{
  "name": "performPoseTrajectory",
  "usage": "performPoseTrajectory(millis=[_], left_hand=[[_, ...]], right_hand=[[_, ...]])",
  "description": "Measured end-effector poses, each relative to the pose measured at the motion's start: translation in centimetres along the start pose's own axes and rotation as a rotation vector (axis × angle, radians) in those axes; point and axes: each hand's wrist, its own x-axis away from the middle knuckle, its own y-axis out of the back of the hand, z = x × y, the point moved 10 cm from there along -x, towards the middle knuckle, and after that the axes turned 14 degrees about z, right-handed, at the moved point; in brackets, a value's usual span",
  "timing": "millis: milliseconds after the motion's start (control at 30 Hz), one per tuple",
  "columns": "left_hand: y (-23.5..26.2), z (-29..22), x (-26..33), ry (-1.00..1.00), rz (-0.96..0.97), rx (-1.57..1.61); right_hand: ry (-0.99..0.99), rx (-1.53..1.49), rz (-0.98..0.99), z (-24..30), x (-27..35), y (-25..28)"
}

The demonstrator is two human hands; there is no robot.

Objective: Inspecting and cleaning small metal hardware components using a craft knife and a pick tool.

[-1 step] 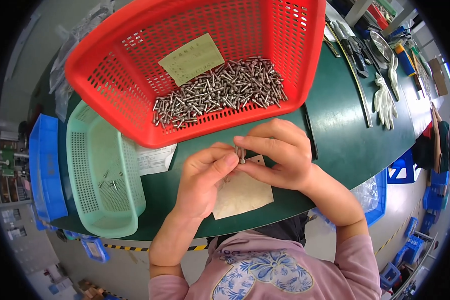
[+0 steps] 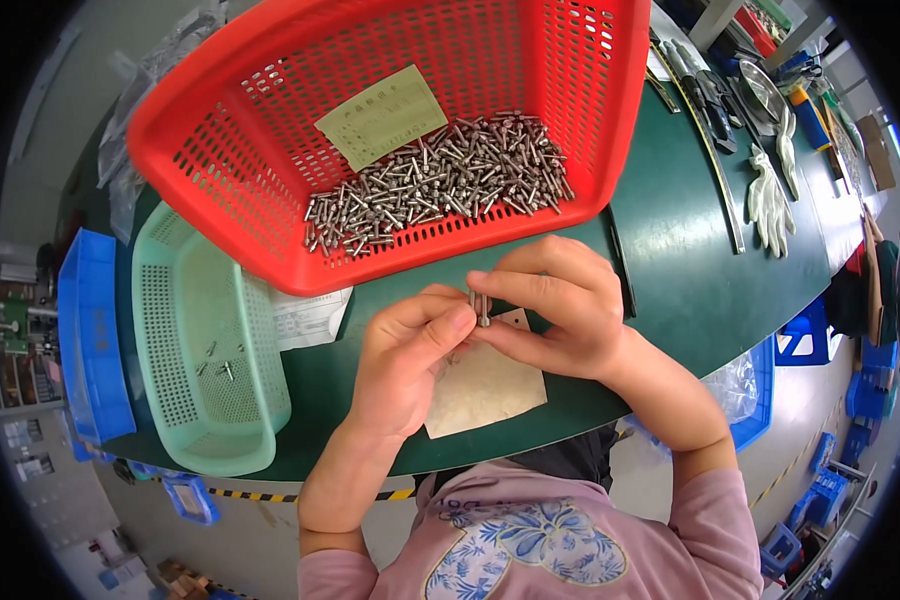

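Observation:
Small silvery metal screws stand upright between my two hands, just in front of the red basket. My right hand pinches them between thumb and fingertips. Close against it, my left hand is closed, its thumb and forefinger pressed together at the screws; what lies deeper in its fingers is mostly hidden. Beneath both hands a sheet of tan paper rests on the green table. A large pile of similar screws covers the bottom of the tilted red basket.
To the left, a pale green basket holds a few loose screws, with a blue bin beyond it. A printed sheet lies partly under the baskets. White gloves and a long metal ruler lie at right.

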Motion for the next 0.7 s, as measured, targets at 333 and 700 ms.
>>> performPoseTrajectory(millis=[333,700], left_hand=[[-1.5,-0.3,-0.1,0.037,0.104,0.031],[-1.6,-0.5,0.0,-0.017,0.154,0.003]], right_hand=[[0.044,-0.133,-0.02,0.1,0.1,0.4],[0.087,-0.138,-0.053,0.9,-0.1,0.8]])
